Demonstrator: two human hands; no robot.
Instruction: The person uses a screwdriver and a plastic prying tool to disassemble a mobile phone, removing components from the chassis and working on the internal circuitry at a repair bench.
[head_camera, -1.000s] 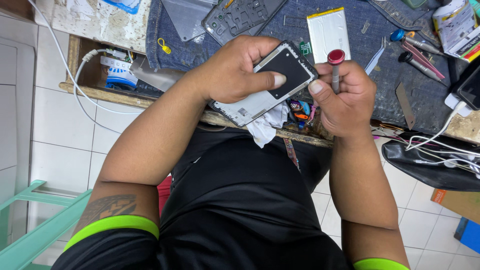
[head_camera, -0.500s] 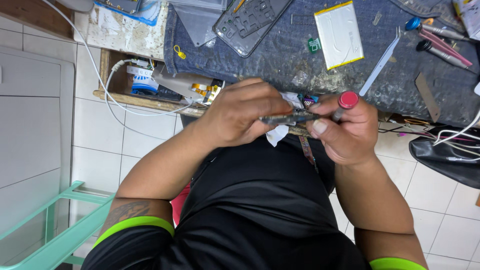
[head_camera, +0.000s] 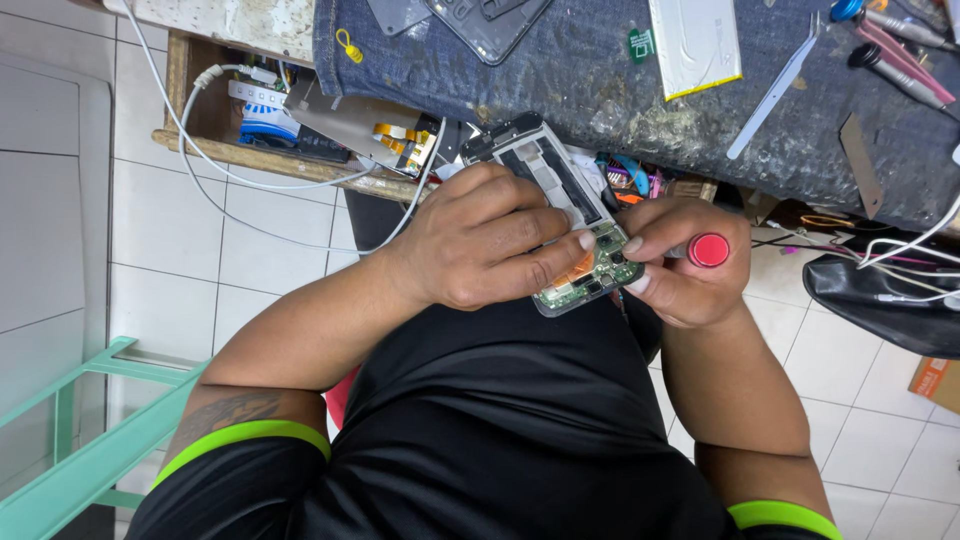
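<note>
My left hand (head_camera: 490, 245) grips an opened smartphone (head_camera: 553, 190) by its side, back cover off, with the green circuit board and orange flex cable showing at its lower end. My right hand (head_camera: 675, 265) is closed around a small screwdriver with a red cap (head_camera: 708, 250); its tip is hidden where the fingers meet the board. Both hands hover over my lap, just in front of the bench edge.
The bench is covered by a blue denim cloth (head_camera: 600, 90). On it lie a white battery (head_camera: 695, 45), a grey phone cover (head_camera: 490, 25), a thin metal pry tool (head_camera: 775, 90) and several screwdrivers (head_camera: 895, 55). White cables (head_camera: 250, 180) hang over a wooden drawer. A black bag (head_camera: 880, 300) sits at right.
The phone has been turned over from screen side up, through edge-on, to show its open back. The screwdriver hand has come onto the lower board. The view has shifted closer.
</note>
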